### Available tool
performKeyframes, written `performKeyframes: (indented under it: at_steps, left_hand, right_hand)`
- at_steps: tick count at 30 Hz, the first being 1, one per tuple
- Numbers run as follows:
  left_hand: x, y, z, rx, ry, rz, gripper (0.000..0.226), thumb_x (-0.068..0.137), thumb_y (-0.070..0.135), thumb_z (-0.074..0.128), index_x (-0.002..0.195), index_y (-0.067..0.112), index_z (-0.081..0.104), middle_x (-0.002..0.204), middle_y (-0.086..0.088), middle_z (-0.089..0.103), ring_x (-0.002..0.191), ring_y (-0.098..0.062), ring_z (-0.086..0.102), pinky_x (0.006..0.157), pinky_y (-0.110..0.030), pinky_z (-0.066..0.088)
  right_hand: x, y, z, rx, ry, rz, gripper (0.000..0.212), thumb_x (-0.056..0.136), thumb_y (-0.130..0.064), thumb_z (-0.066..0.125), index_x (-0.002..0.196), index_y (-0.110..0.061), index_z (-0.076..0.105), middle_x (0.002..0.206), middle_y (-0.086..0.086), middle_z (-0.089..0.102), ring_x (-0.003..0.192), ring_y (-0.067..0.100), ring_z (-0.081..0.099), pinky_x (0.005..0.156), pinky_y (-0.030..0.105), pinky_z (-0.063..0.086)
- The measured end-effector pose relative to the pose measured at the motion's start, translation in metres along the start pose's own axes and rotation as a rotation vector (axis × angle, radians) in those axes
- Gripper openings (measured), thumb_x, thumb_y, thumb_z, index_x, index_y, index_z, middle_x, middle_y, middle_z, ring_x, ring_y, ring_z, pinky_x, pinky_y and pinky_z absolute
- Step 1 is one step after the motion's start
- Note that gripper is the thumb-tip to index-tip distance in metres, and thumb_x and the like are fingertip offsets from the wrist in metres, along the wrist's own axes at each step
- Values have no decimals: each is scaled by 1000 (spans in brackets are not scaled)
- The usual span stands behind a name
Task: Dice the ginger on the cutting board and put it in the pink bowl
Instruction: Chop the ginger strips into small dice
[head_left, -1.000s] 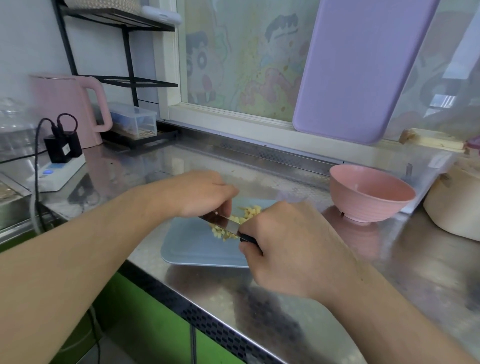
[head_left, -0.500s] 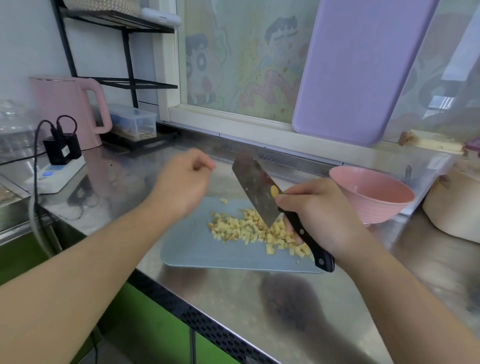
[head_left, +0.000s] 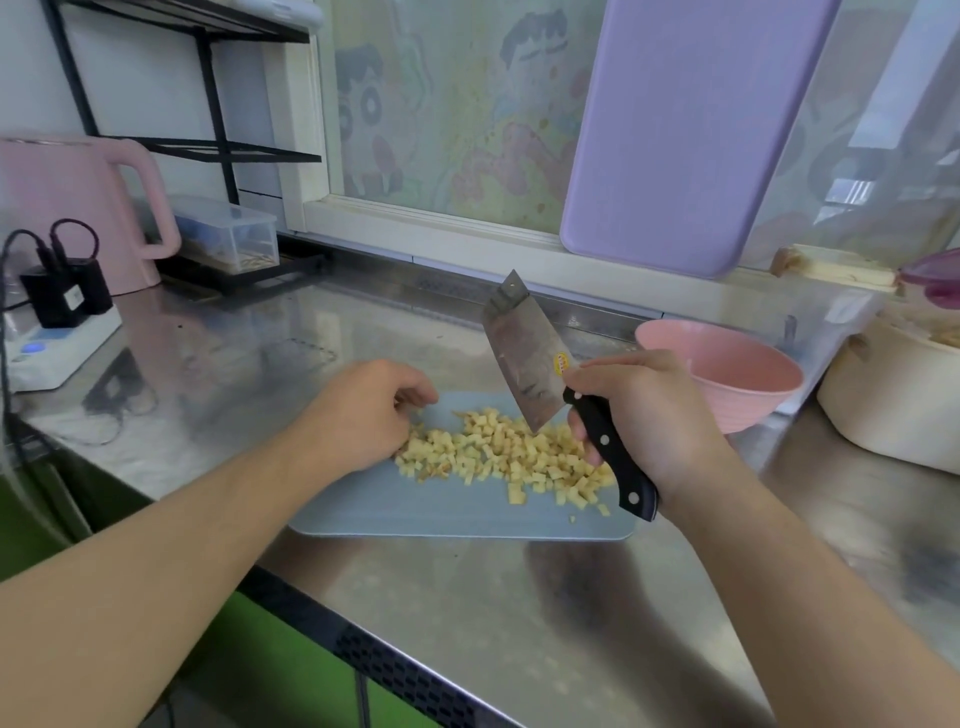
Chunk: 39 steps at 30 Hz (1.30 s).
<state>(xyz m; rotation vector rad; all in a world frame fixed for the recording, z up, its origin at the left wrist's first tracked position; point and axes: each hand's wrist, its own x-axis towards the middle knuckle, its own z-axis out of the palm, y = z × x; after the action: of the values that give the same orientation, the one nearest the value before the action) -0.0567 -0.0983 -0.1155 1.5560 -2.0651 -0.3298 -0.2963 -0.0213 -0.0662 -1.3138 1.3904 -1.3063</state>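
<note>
Several small yellow ginger cubes lie spread over the pale blue cutting board on the steel counter. My left hand rests at the left end of the pile, fingers curled down onto the cubes. My right hand grips the black handle of a cleaver, whose blade points up and away above the board. The pink bowl stands just right of the board, behind my right hand; its inside is not visible.
A pink kettle, a power strip with plugs and a clear box stand at the back left. A purple board leans on the window. A cream pot sits at the right. The counter's front edge runs diagonally below.
The cleaver came up off the ginger and is now held raised. My left hand let go of the blade, lifted, then came down onto the left end of the pile.
</note>
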Motion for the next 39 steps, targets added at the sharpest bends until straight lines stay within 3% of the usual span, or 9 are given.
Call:
performKeyframes:
  at_steps: [5,13,16,20,23,26,32,36,39]
  left_hand:
    - [0,-7,-8,-168,-8,-36,19,90,4,76,90,23,80,86,6,76,81,-3,69,67,-2,47]
    - [-10,-6,-15,-329,-69,-41,25,97,5,69,92,27,80,86,9,79,86,-4,74,92,-29,59]
    - [-16,-1,-14,-303,11,-58,26,98,9,66,91,31,79,90,12,78,89,0,71,89,-23,56]
    - [-23,17,-12,-271,33,-12,18,96,12,70,91,28,78,89,11,75,80,5,67,65,-6,48]
    - [-30,29,-5,-246,48,48,19,93,8,72,89,27,76,83,10,72,76,6,64,63,-4,45]
    - [-40,32,5,-203,125,128,21,93,8,70,89,28,74,81,13,70,81,5,63,69,-4,44]
    - [-51,14,16,-144,382,138,29,91,-1,64,96,27,71,95,18,67,92,4,59,82,0,36]
    - [-49,7,14,-319,413,-53,38,96,-4,53,98,29,71,100,21,67,93,19,55,77,4,35]
    - [-46,3,15,-393,358,-152,34,101,4,53,97,33,71,102,20,70,93,11,59,73,-4,40]
  right_hand:
    - [-1,2,1,-12,-6,-13,31,95,-8,68,65,-2,64,58,24,54,40,24,43,44,32,35]
    - [0,-1,-2,-19,19,-23,33,95,-8,67,62,-5,65,57,23,56,42,26,44,45,30,36]
    - [1,-4,-8,-47,51,-14,29,94,-8,66,65,-3,65,55,21,55,41,25,43,47,30,38]
    - [2,-13,-21,-238,120,-19,27,90,-9,63,64,-2,59,51,15,56,43,24,43,51,33,39]
    - [2,-19,-30,-494,171,-58,35,82,-29,62,57,-6,53,41,2,53,39,19,44,49,25,35]
    - [-1,-22,-36,-646,180,-38,53,65,-49,51,63,2,61,46,7,59,47,28,56,54,28,42]
    - [2,-15,-35,-863,147,-1,24,75,-24,55,81,-3,67,68,13,65,63,34,64,60,35,51]
    - [-1,-12,-23,-910,109,-12,18,75,-14,56,69,-2,68,54,12,68,48,32,68,52,40,58]
    - [-4,-11,-14,-974,89,-60,20,71,-16,55,64,-2,66,50,11,66,46,32,68,55,49,63]
